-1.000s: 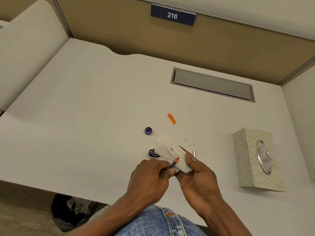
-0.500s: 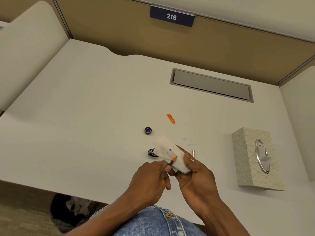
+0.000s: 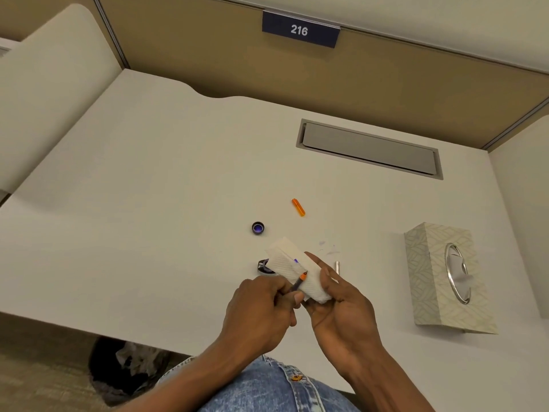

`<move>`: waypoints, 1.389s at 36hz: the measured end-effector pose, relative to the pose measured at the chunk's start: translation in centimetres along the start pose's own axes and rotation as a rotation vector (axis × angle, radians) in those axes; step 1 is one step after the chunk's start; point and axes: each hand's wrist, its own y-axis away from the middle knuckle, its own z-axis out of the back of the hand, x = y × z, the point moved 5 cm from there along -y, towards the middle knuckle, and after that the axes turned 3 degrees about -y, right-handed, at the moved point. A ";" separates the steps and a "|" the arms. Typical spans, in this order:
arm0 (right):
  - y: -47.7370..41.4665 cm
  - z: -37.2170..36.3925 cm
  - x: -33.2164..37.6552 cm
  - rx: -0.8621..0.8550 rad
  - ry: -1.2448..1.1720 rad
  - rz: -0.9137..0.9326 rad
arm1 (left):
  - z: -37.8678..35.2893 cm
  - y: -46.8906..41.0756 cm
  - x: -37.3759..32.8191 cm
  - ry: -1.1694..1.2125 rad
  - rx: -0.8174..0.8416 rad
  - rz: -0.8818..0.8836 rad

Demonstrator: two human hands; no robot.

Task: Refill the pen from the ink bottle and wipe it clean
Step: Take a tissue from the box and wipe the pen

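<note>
Seated in blue denim jeans (image 3: pixel 267 388) at a white desk (image 3: pixel 148 203). Gripping a slim dark pen with an orange collar (image 3: pixel 298 282) in the left hand (image 3: pixel 261 304), fingers curled round the barrel, orange end pushed up against a folded white paper towel (image 3: pixel 285 260). Holding that towel above the near part of the desk with the right hand (image 3: pixel 341 304), thumb and fingers clamped across its lower half. Both hands close together at the towel; cannot tell whether touching. On the towel, just above the pen's end, a small purple ink spot (image 3: pixel 295 261). Behind the towel's left edge, partly hidden, a small dark glass ink bottle (image 3: pixel 265 266) standing on the desk. Farther back and apart from it, a round dark bottle cap with a purple inside (image 3: pixel 258 227), lying open side up. Beyond that, to the right, a short translucent orange pen piece (image 3: pixel 298 207). Just right of the towel, a small silver metal cylinder (image 3: pixel 337 267) and faint purple smudges (image 3: pixel 326 246) on the desktop. Well to the right, a pale patterned tissue box (image 3: pixel 430 292). At the back, a grey recessed cable hatch (image 3: pixel 368 148) and a dark blue sign reading 216 (image 3: pixel 300 30).
</note>
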 end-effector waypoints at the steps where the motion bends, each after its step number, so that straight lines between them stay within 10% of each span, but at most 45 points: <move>1: 0.0 -0.1 -0.1 -0.004 -0.006 0.003 | 0.1 0.1 0.0 -0.004 -0.023 0.007; 24: 0.3 -0.8 -1.0 -0.058 -0.017 0.013 | 1.2 0.7 0.7 -0.042 -0.223 0.064; 38: 0.4 1.3 0.9 -0.162 0.460 0.288 | 4.7 2.1 0.9 0.279 -0.447 0.016; 50: 1.8 1.3 2.5 -0.017 0.907 0.421 | 3.0 1.8 1.2 0.291 -0.280 0.008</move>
